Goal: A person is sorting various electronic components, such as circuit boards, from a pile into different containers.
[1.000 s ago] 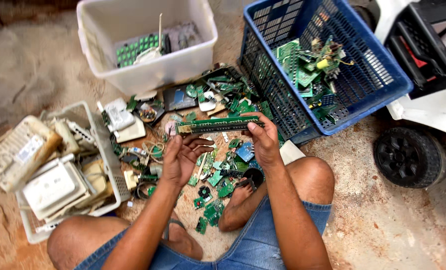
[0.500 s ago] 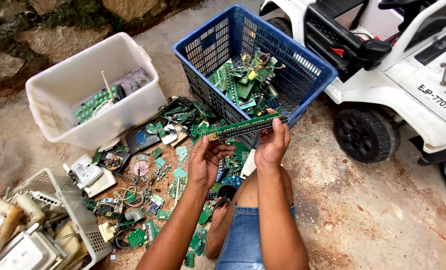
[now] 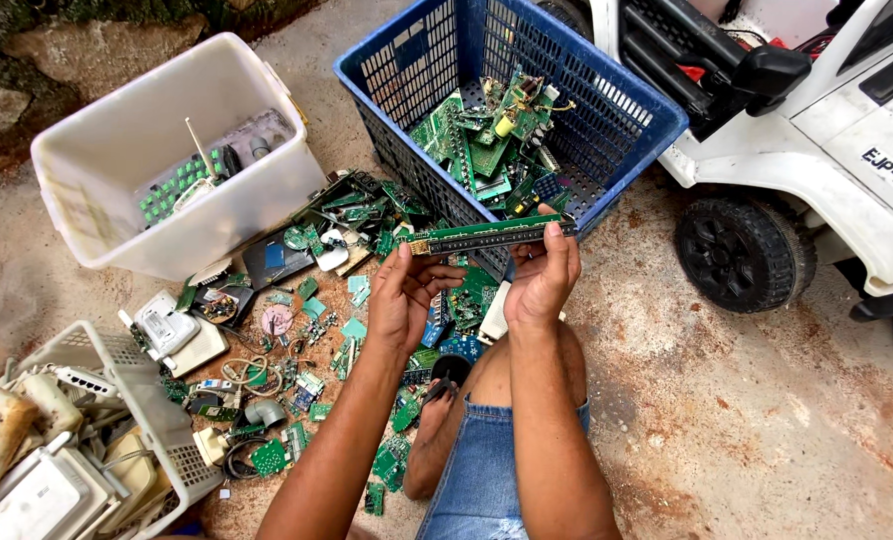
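From the head camera, the left hand [image 3: 407, 295] and right hand [image 3: 544, 280] each pinch an end of a long, narrow green circuit board strip [image 3: 487, 236], held level just in front of the blue plastic crate [image 3: 607, 95] of green boards, above scattered board scraps [image 3: 317, 330] on the ground.

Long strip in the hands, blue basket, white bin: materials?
Long strip: looks like a green printed circuit board, matte, with a dark row of parts along it; both hands, left hand and right hand, hold its ends. Blue basket: moulded plastic, by its lattice walls. White bin: likely plastic, smooth, slightly translucent walls.
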